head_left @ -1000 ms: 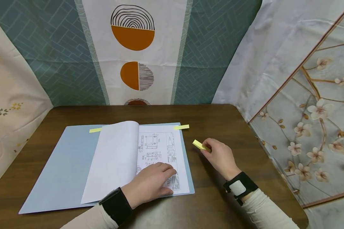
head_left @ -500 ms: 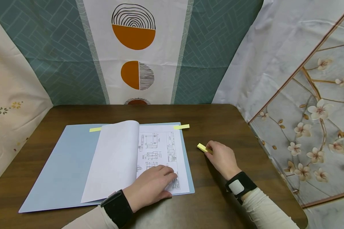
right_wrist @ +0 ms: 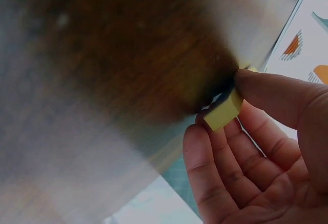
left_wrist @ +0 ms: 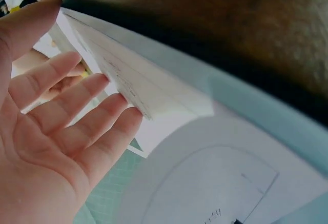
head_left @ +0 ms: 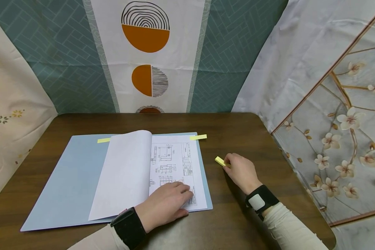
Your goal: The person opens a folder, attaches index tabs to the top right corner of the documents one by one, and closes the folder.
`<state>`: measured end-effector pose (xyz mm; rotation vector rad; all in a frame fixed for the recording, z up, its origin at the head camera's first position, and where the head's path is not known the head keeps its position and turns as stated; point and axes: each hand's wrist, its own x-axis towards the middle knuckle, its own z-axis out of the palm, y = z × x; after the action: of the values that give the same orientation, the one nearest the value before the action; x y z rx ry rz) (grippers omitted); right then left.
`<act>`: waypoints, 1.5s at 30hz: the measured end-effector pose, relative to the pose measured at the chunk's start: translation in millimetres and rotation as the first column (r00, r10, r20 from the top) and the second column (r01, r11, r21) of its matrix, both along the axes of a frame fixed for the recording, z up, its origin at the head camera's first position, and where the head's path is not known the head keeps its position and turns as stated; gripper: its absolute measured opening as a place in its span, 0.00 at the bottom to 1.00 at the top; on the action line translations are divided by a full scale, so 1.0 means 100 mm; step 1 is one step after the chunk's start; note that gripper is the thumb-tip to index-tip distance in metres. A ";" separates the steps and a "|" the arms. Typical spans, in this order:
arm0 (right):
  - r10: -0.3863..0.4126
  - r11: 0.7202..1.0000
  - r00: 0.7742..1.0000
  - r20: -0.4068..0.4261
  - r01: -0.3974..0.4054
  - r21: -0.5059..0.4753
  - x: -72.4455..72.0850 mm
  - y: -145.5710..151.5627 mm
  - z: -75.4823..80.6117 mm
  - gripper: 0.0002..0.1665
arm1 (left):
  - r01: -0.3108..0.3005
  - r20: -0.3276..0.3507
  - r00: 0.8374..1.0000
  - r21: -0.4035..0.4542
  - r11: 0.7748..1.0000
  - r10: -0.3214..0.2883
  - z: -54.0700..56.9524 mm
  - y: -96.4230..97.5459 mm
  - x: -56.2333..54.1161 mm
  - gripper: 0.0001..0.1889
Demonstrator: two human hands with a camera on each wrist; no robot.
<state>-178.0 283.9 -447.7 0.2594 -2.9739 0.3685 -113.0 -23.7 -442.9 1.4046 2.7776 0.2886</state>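
A light blue folder lies open on the table, holding white sheets. One sheet is turned over to the left, and the drawing page shows printed technical drawings. My left hand rests with extended fingers on the lower part of that page; in the left wrist view its fingertips are right at the paper. Right of the folder, my right hand pinches a small pad of yellow sticky notes between thumb and fingers. The right wrist view shows the pad edge-on, partly covered by the thumb.
Yellow sticky strips mark the pages: one strip sticks out past the top right corner, another strip lies beside the turned sheet. The brown wooden table meets patterned cloths at the back and sides.
My right hand with the yellow pad has shifted slightly right and toward me, then stayed put. My left hand has slid a little down the page. The folder has not moved.
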 end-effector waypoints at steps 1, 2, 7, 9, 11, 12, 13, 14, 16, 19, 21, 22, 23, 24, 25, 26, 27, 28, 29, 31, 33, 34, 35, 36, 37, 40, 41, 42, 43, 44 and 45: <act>-0.001 1.000 1.000 0.006 0.001 0.004 0.00 0.00 0.00 0.11 | 0.003 -0.001 1.000 0.000 1.000 -0.003 0.00 0.00 0.00 0.21; -0.002 1.000 1.000 0.011 0.002 0.006 0.00 0.00 0.00 0.11 | 0.003 0.002 1.000 -0.001 1.000 -0.003 0.01 0.00 0.00 0.20; -0.003 1.000 1.000 0.028 0.003 0.013 -0.01 0.01 0.01 0.11 | 0.010 0.004 1.000 0.015 1.000 -0.010 0.02 0.01 0.01 0.22; -0.003 1.000 1.000 0.026 0.003 0.010 -0.01 0.01 0.01 0.11 | 0.014 -0.003 1.000 0.017 1.000 -0.014 0.02 0.01 0.01 0.24; 0.000 1.000 1.000 0.022 -0.001 0.005 -0.02 0.01 0.01 0.10 | 0.014 -0.014 1.000 0.014 1.000 -0.014 0.01 0.01 0.02 0.25; 0.003 1.000 1.000 0.020 -0.003 0.003 -0.02 0.01 0.01 0.10 | 0.017 -0.023 1.000 0.012 1.000 -0.017 0.01 0.00 0.02 0.25; 0.005 1.000 1.000 0.020 -0.005 0.000 -0.02 0.01 0.01 0.10 | 0.020 -0.029 0.999 0.007 1.000 -0.020 0.00 0.00 0.02 0.24; 0.005 1.000 1.000 0.020 -0.005 -0.003 -0.02 0.01 0.01 0.10 | 0.026 -0.033 0.999 0.001 1.000 -0.025 0.00 0.00 0.02 0.24; 0.005 1.000 1.000 0.022 -0.005 -0.006 -0.02 0.00 0.01 0.09 | 0.034 -0.039 0.999 -0.010 0.999 -0.035 -0.01 0.00 0.02 0.23; 0.000 1.000 1.000 0.026 0.000 -0.007 -0.02 0.00 0.01 0.10 | 0.045 -0.046 0.998 -0.009 0.999 -0.046 -0.02 -0.02 0.03 0.22; 0.002 1.000 1.000 0.024 -0.002 -0.006 -0.02 0.00 0.02 0.10 | 0.042 -0.052 0.998 0.010 0.999 -0.041 -0.03 -0.03 0.03 0.21; 0.004 1.000 1.000 0.022 -0.004 -0.006 -0.01 0.00 0.02 0.10 | 0.036 -0.058 0.998 0.021 0.999 -0.035 -0.03 -0.03 0.03 0.21; 0.006 1.000 1.000 0.020 -0.006 -0.006 -0.01 0.00 0.03 0.10 | 0.030 -0.063 0.998 0.029 0.999 -0.029 -0.04 -0.03 0.03 0.21; 0.008 1.000 1.000 0.019 -0.008 -0.006 -0.01 0.00 0.03 0.10 | 0.025 -0.070 0.997 0.032 0.999 -0.022 -0.04 -0.03 0.03 0.21; 0.010 1.000 1.000 0.017 -0.010 -0.007 -0.01 0.00 0.03 0.10 | 0.020 -0.080 0.997 0.031 0.999 -0.018 -0.04 -0.02 0.03 0.21; 0.013 1.000 1.000 0.017 -0.012 -0.008 -0.01 0.00 0.03 0.10 | 0.014 -0.087 0.996 0.026 1.000 -0.012 -0.04 -0.01 0.03 0.21; 0.012 1.000 1.000 0.018 -0.012 -0.009 -0.01 0.00 0.03 0.10 | 0.009 -0.096 0.995 0.019 1.000 -0.007 -0.04 0.00 0.04 0.22; 0.011 1.000 1.000 0.018 -0.011 -0.010 -0.01 0.00 0.03 0.10 | 0.005 -0.103 0.995 0.008 1.000 -0.004 -0.04 0.01 0.04 0.22; 0.009 1.000 1.000 0.020 -0.009 -0.011 -0.01 0.01 0.03 0.09 | 0.004 -0.105 0.994 -0.005 1.000 -0.005 -0.04 0.02 0.04 0.22; 0.006 1.000 1.000 0.023 -0.006 -0.014 -0.01 0.01 0.02 0.09 | 0.003 -0.103 0.995 -0.029 1.000 -0.006 -0.03 0.04 0.05 0.23; 0.002 1.000 1.000 0.027 -0.002 -0.015 -0.02 0.01 0.02 0.09 | 0.003 -0.102 0.995 -0.048 0.999 -0.008 -0.01 0.06 0.07 0.22; 0.001 1.000 1.000 0.029 0.000 -0.015 -0.02 0.01 0.02 0.09 | 0.006 -0.101 0.995 -0.055 0.998 -0.012 0.00 0.06 0.08 0.22; 0.000 1.000 1.000 0.030 0.000 -0.016 -0.02 0.01 0.02 0.09 | 0.011 -0.101 0.995 -0.061 0.998 -0.017 0.02 0.07 0.09 0.21; 0.001 1.000 1.000 0.030 0.000 -0.016 -0.02 0.01 0.02 0.09 | 0.017 -0.109 0.994 -0.068 0.998 -0.024 0.03 0.07 0.10 0.20; 0.001 1.000 1.000 0.031 0.000 -0.017 -0.02 0.01 0.02 0.09 | 0.022 -0.120 0.992 -0.075 0.997 -0.031 0.04 0.07 0.11 0.19; 0.001 1.000 0.999 0.032 0.000 -0.019 -0.02 0.00 0.03 0.09 | 0.035 -0.148 0.988 -0.088 0.996 -0.048 0.05 0.06 0.11 0.14; 0.001 1.000 0.999 0.034 0.000 -0.020 -0.01 0.00 0.03 0.09 | 0.039 -0.162 0.985 -0.094 0.995 -0.053 0.05 0.06 0.11 0.12; -0.001 1.000 0.999 0.036 0.001 -0.022 -0.02 0.00 0.03 0.09 | 0.040 -0.172 0.983 -0.096 0.995 -0.056 0.04 0.06 0.10 0.11; 0.000 1.000 0.999 0.039 0.001 -0.023 -0.02 0.00 0.03 0.09 | 0.037 -0.175 0.983 -0.094 0.995 -0.054 0.04 0.05 0.10 0.10; -0.001 1.000 0.999 0.041 0.002 -0.025 -0.02 0.00 0.03 0.09 | 0.034 -0.175 0.983 -0.085 0.996 -0.049 0.03 0.05 0.10 0.10; 0.000 1.000 0.999 0.042 0.001 -0.026 -0.02 0.00 0.03 0.09 | 0.030 -0.174 0.984 -0.078 0.996 -0.043 0.02 0.05 0.09 0.10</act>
<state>-180.3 284.0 -444.4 0.2509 -3.0083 0.4171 -103.6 -18.6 -440.6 1.5313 2.8606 0.0605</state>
